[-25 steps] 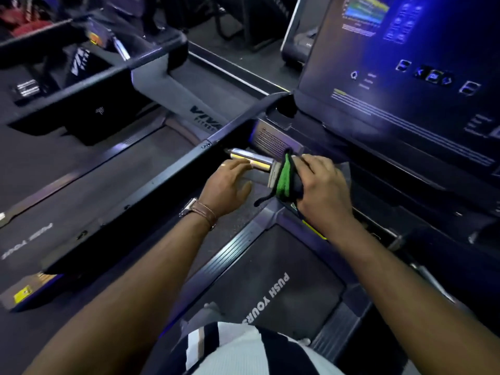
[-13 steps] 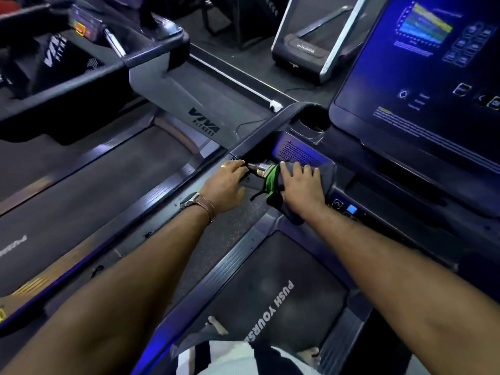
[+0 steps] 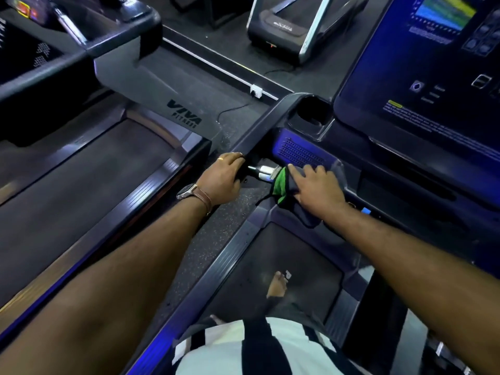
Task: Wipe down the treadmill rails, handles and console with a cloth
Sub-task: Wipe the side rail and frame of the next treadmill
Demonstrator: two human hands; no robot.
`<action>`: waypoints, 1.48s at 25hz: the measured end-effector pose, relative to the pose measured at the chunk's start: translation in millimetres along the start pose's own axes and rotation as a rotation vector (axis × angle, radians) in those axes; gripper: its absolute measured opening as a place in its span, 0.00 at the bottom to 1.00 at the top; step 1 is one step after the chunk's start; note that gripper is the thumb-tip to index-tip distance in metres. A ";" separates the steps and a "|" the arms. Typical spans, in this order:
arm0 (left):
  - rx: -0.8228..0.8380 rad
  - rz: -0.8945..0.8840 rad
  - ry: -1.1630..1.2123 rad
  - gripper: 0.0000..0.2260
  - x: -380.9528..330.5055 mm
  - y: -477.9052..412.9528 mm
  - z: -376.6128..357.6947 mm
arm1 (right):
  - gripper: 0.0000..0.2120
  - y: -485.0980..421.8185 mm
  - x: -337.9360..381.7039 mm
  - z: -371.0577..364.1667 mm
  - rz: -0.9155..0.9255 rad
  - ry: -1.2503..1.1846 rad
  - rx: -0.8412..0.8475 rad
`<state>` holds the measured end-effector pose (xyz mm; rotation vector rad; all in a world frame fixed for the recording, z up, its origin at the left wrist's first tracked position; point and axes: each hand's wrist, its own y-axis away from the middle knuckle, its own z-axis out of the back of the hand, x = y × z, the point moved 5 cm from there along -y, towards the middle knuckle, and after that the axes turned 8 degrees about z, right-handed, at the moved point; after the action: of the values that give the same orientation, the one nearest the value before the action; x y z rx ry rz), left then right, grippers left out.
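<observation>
My right hand (image 3: 315,186) lies on a dark grey cloth with a green edge (image 3: 281,185), fingers curled over it, and presses it round the silver handle (image 3: 266,170) below the console. My left hand (image 3: 223,181) grips the black side rail (image 3: 266,121) where the handle's left end meets it. A watch with a brown strap sits on my left wrist. The lit console screen (image 3: 422,77) stands at the upper right, with a cup holder (image 3: 312,112) and a speaker grille (image 3: 300,154) just above the handle.
The treadmill belt (image 3: 273,266) lies below me with my bare foot (image 3: 277,286) on it. A second treadmill marked VIVA (image 3: 184,113) stands on the left across a speckled floor strip. Another machine (image 3: 286,28) and a floor cable are at the back.
The view has shifted down and left, so the console sits further right. My right hand slid the cloth left along the handle, then held there. My left hand stays on the rail.
</observation>
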<state>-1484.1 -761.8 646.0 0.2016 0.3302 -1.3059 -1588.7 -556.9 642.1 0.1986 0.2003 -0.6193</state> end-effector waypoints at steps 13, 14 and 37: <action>-0.044 -0.002 -0.048 0.28 8.8 -6.9 -14.6 | 0.37 -7.1 5.2 -8.2 0.128 -0.025 -0.096; -0.045 0.001 -0.051 0.28 9.1 -6.8 -14.5 | 0.35 -11.3 14.0 -7.7 0.118 -0.010 -0.111; -0.085 0.001 0.000 0.25 15.7 -7.4 -16.9 | 0.27 -1.7 24.6 -5.3 0.008 0.109 -0.086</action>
<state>-1489.8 -772.4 625.0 0.1304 0.3851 -1.2883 -1570.8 -570.6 630.8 0.1500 0.3307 -0.5910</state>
